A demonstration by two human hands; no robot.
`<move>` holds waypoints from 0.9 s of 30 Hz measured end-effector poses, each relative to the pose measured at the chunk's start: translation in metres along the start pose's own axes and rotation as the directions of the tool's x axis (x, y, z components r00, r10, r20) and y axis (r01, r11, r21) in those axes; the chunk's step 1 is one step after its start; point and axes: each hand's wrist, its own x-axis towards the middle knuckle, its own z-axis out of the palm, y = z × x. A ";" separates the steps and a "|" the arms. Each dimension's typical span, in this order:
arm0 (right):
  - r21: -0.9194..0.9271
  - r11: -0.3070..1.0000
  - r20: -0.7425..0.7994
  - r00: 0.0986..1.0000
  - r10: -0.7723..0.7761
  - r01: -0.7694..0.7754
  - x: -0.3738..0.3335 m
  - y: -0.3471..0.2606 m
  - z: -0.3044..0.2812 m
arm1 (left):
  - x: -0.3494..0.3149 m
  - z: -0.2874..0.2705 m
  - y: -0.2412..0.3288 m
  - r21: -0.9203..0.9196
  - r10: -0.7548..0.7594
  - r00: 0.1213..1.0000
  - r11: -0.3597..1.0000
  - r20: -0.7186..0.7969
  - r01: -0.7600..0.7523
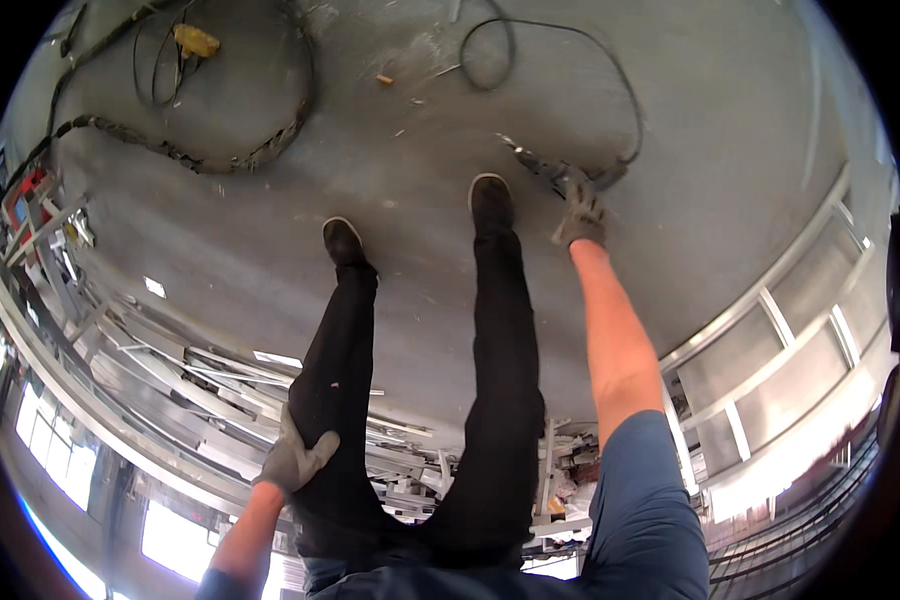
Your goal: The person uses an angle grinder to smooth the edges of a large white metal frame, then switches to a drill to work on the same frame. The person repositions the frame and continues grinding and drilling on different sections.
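My right hand [581, 216], in a grey work glove, reaches down to a dark corded power tool [543, 168] with a slim metal tip. Its fingers are spread at the tool's body; whether they bear on it is hard to see. The tip points to the far left, and a black cord [638, 112] runs from the other end, looping away over the floor. Also gloved, my left hand [297, 456] rests open on my left thigh, thumb apart from the fingers, with nothing in it.
Thick wrapped cables [185, 158] curve over the grey floor [410, 160] at the far left, near a yellow connector block [196, 41]. Metal lengths [205, 395] are piled behind a rail at the left. A metal frame [770, 318] stands at the right.
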 end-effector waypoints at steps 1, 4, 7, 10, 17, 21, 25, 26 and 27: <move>-0.020 1.000 -0.042 0.999 -0.013 0.012 0.023 -0.011 0.004 | -0.001 -0.005 0.001 0.016 -0.043 0.999 0.999 0.023 0.042; -0.084 0.994 -0.144 0.986 -0.082 0.070 0.080 -0.037 0.000 | 0.012 -0.009 -0.001 -0.043 -0.043 0.995 0.998 0.091 0.047; -0.119 0.981 -0.107 0.980 -0.166 0.153 0.111 -0.067 -0.008 | 0.018 -0.005 -0.022 -0.173 -0.002 0.998 0.985 0.070 0.015; -0.113 0.991 -0.063 0.995 -0.075 0.067 0.133 -0.041 0.028 | 0.025 -0.019 -0.024 -0.235 0.163 0.986 0.958 -0.032 -0.166; 0.115 0.899 0.083 0.898 -0.432 0.422 0.051 -0.061 -0.006 | 0.017 -0.017 -0.053 -0.225 0.071 0.994 0.973 0.089 -0.049; 0.341 0.811 0.311 0.757 -0.574 0.475 -0.053 -0.148 -0.112 | -0.002 0.037 -0.073 -0.403 0.016 1.000 0.915 -0.002 -0.016; 0.257 0.701 0.283 0.642 -0.713 0.665 -0.193 -0.222 -0.251 | -0.041 0.105 -0.069 -0.539 0.012 0.992 0.839 -0.126 -0.079; 0.246 0.661 0.239 0.617 -0.750 0.709 -0.228 -0.233 -0.278 | -0.062 0.113 -0.069 -0.558 0.038 0.982 0.819 -0.183 -0.136; 0.219 0.612 0.208 0.577 -0.790 0.760 -0.258 -0.249 -0.312 | -0.082 0.116 -0.064 -0.591 0.053 0.970 0.784 -0.237 -0.188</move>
